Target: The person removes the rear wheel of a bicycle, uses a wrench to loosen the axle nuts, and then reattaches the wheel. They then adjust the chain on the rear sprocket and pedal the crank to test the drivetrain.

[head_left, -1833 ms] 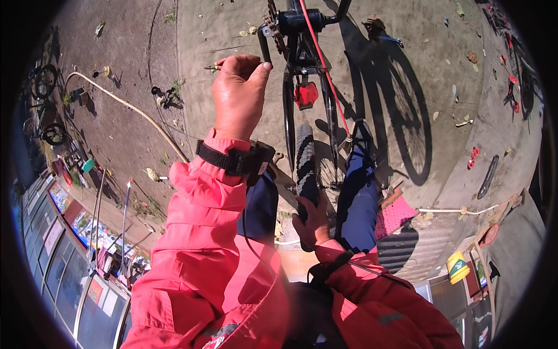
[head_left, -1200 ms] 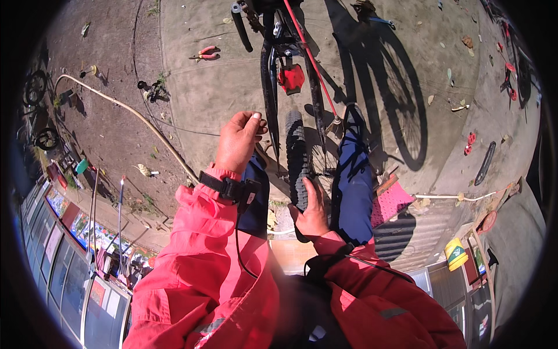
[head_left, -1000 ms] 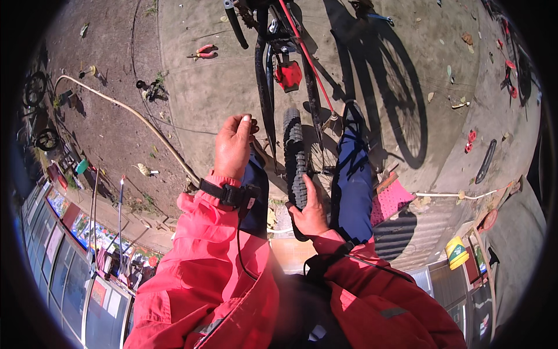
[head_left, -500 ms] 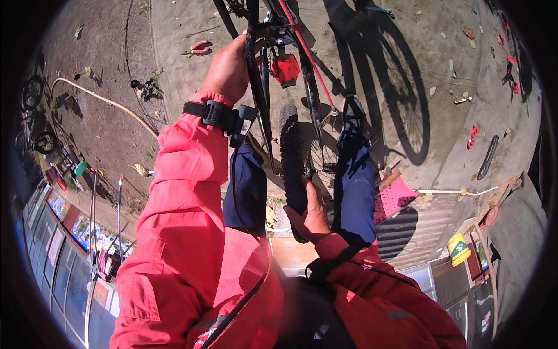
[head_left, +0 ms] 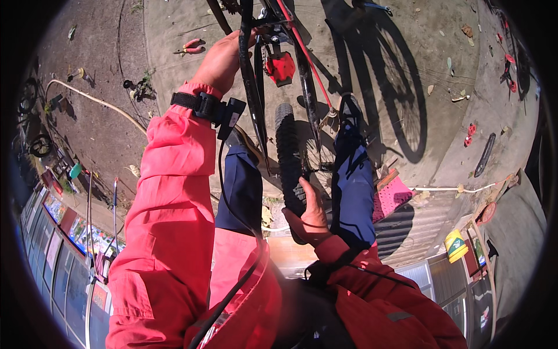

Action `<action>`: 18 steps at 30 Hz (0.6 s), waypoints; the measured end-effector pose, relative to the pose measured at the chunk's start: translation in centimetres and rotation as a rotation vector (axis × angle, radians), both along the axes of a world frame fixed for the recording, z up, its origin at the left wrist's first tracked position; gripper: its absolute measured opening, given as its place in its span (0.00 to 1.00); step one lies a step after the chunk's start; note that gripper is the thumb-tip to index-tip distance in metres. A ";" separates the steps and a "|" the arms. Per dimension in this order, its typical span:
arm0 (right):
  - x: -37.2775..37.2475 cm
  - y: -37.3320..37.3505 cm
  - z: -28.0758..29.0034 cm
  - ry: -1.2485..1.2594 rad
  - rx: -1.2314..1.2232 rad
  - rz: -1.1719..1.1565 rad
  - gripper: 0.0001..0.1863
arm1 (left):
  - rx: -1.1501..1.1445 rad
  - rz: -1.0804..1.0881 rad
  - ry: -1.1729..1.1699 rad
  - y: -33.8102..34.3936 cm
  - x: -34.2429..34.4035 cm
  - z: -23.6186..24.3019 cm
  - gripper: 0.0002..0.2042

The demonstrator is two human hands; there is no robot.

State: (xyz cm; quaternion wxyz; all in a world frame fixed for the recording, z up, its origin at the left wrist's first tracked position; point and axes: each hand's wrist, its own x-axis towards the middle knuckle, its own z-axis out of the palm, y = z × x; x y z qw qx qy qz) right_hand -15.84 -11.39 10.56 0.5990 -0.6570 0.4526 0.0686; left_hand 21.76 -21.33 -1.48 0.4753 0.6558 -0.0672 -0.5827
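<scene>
A black bicycle frame (head_left: 246, 75) stands over the ground ahead of me. My left hand (head_left: 221, 63) is closed round its upper left tube, the fingers partly hidden behind it. Between the two rear frame arms hangs a red reflector (head_left: 281, 68), and a thin red cable housing (head_left: 308, 64) runs down the right arm. Below lies a wheel with a black knobby tyre (head_left: 286, 145), upright between my legs, its upper end near the arm tips. My right hand (head_left: 311, 218) cups the near part of that tyre, thumb along its right side and the other fingers mostly hidden.
Red-handled pliers (head_left: 190, 47) lie on the ground to the left, beyond a pale hose (head_left: 102, 103). At the right are a pink perforated sheet (head_left: 392, 196), a yellow-green container (head_left: 456, 246) and a black curved strip (head_left: 485, 155). The bicycle's shadow falls to the right.
The whole view has shifted slightly, with frame, left hand and ground objects a little further left. Both hands keep their holds, and the right thumb lies along the tyre's side.
</scene>
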 end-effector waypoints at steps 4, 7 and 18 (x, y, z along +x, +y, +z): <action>-0.2 0.2 -0.1 -0.010 0.016 -0.019 0.47 | 0.002 -0.115 -0.029 -0.1 0.6 0.0 0.24; -0.3 0.3 -0.3 -0.004 0.002 -0.004 0.47 | -0.046 -0.115 0.002 -0.2 0.6 0.1 0.24; -0.4 0.4 -0.5 0.006 0.051 -0.017 0.47 | 0.046 -0.225 -0.165 0.3 0.7 -0.4 0.21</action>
